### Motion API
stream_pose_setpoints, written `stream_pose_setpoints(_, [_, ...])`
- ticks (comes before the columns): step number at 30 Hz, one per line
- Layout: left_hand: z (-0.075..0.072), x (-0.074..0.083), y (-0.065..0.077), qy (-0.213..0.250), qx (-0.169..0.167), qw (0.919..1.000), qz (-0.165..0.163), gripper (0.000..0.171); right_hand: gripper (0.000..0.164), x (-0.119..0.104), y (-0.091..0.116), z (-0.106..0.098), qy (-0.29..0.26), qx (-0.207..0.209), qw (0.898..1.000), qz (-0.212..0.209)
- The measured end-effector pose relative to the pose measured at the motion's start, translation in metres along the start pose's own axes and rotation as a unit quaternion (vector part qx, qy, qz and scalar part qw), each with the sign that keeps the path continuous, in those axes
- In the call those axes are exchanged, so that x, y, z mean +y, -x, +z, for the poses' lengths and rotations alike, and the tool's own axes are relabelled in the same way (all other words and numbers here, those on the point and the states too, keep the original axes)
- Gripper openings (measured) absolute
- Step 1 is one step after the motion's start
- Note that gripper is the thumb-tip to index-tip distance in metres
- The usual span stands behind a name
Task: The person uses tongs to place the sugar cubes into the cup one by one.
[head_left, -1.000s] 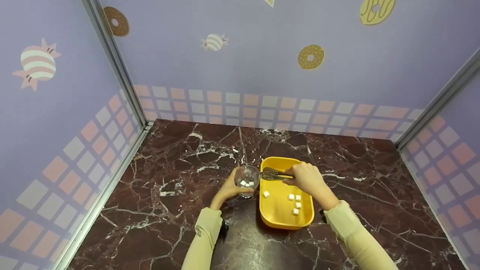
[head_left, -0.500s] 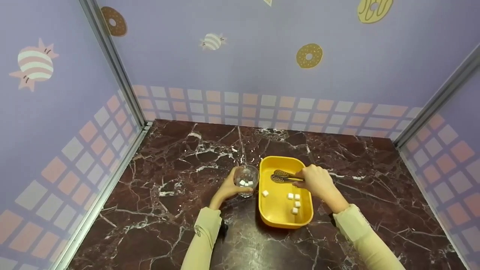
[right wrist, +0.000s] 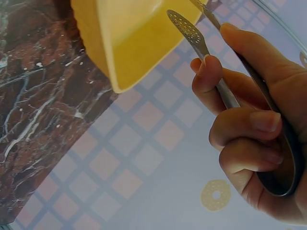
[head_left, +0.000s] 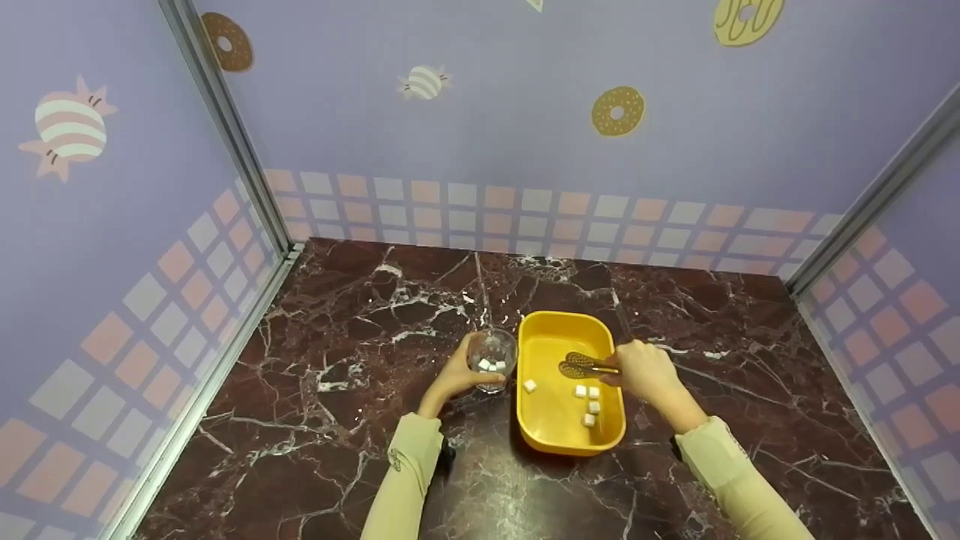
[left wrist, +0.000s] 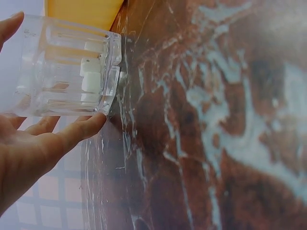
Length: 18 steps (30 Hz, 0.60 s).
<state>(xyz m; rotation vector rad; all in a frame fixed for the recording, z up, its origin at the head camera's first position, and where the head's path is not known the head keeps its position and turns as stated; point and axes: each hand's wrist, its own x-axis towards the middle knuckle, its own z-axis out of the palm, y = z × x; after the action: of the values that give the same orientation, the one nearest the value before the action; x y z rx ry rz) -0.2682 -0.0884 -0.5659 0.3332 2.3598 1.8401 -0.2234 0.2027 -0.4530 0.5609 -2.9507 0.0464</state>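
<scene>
My left hand (head_left: 455,377) curls round a clear glass (head_left: 492,351) standing on the table just left of the yellow tub. Several white cubes (left wrist: 91,79) lie at the bottom of the glass. In my right hand (head_left: 646,370) are metal tongs (right wrist: 230,91) with perforated, spoon-shaped tips, the fingers wrapped about both arms. Over the tub's inside, near its right wall, the tong tips hang apart with nothing visible between them. Inside the yellow tub (head_left: 523,420), several more white cubes (head_left: 594,407) sit toward the right, and one cube (head_left: 530,385) lies by the left wall.
The dark red marble table (head_left: 360,442) spreads around the tub and glass. Purple walls with printed sweets and a check band (head_left: 465,210) enclose it at the back and both sides. Small white crumbs (head_left: 466,298) dot the table behind the glass.
My right hand has moved the tongs right and toward me, from the glass side of the tub to its right side. The left hand and glass have stayed in place.
</scene>
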Motion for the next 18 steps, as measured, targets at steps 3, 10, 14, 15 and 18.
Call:
stream_pose_setpoints(3, [-0.001,0.007,0.004,0.009,-0.002,1.0000,0.003,0.086,0.021,0.002,0.001,0.003,0.012,-0.001,1.000,0.001])
stream_pose_setpoints(10, [-0.004,0.032,0.017,0.011,-0.006,0.9998,0.014,0.080,0.026,0.003,0.005,0.009,0.024,-0.001,1.000,0.009])
stream_pose_setpoints(14, [-0.005,0.035,0.019,0.021,-0.008,0.9996,0.016,0.079,0.028,0.002,0.006,0.012,0.030,-0.011,0.999,0.010])
stream_pose_setpoints(15, [-0.005,0.035,0.019,0.025,-0.010,0.9995,0.017,0.079,0.027,0.002,0.006,0.013,0.033,-0.012,0.999,0.009])
stream_pose_setpoints(18, [-0.004,0.033,0.018,0.036,-0.013,0.9991,0.020,0.079,0.028,0.001,0.005,0.015,0.039,-0.008,0.999,0.003])
